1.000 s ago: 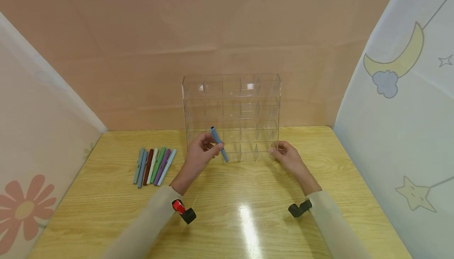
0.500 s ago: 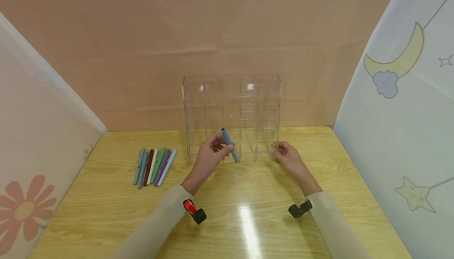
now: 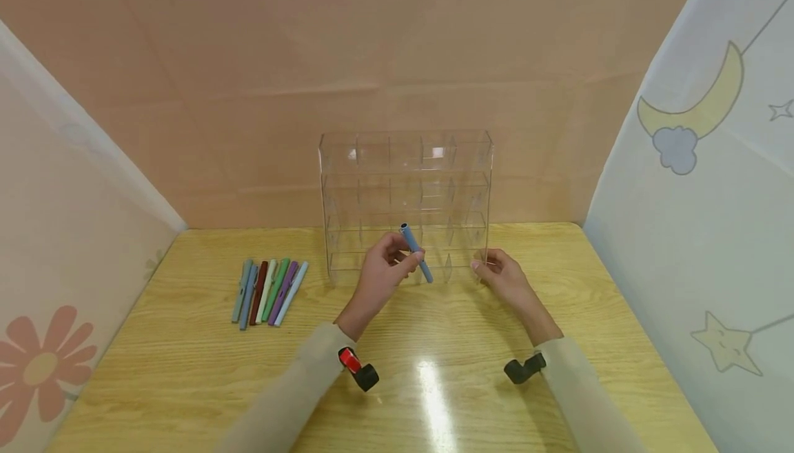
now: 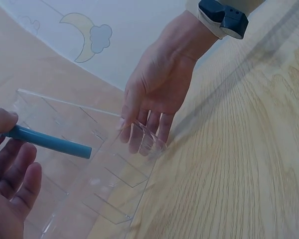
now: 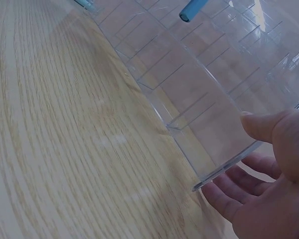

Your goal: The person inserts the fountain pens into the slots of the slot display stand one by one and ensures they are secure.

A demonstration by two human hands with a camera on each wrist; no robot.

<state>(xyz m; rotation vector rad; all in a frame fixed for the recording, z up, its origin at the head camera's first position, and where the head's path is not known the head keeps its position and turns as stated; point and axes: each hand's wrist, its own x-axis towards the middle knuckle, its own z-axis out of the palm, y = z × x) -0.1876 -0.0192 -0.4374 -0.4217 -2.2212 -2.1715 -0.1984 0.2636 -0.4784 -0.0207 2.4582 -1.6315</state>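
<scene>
Blue pen (image 3: 411,238), pinched in the left hand (image 3: 382,270), slants with its lower end toward the right hand (image 3: 505,275), which grips the clear compartmented organizer (image 3: 406,163); pen-to-organizer contact is hard to judge.

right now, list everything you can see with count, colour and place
compartment rack: 1, clear, upright towards the table's back
held pen: 1, blue, slanted before the rack
loose pens: 7, grey-green, blue, dark red, pale green, green, purple, light blue, lying left of the rack
table: 1, yellowish wood, below the rack
backdrop: 1, peach, behind
side panels: 2, whitish, left and right
flower print: 1, red, left panel
moon print: 1, yellow, right panel
left grip: 1, bare, holding the pen
right grip: 1, bare, holding the rack's right side
sleeves: 2, beige, forearms
wrist cameras: 2, black, left with red
</scene>
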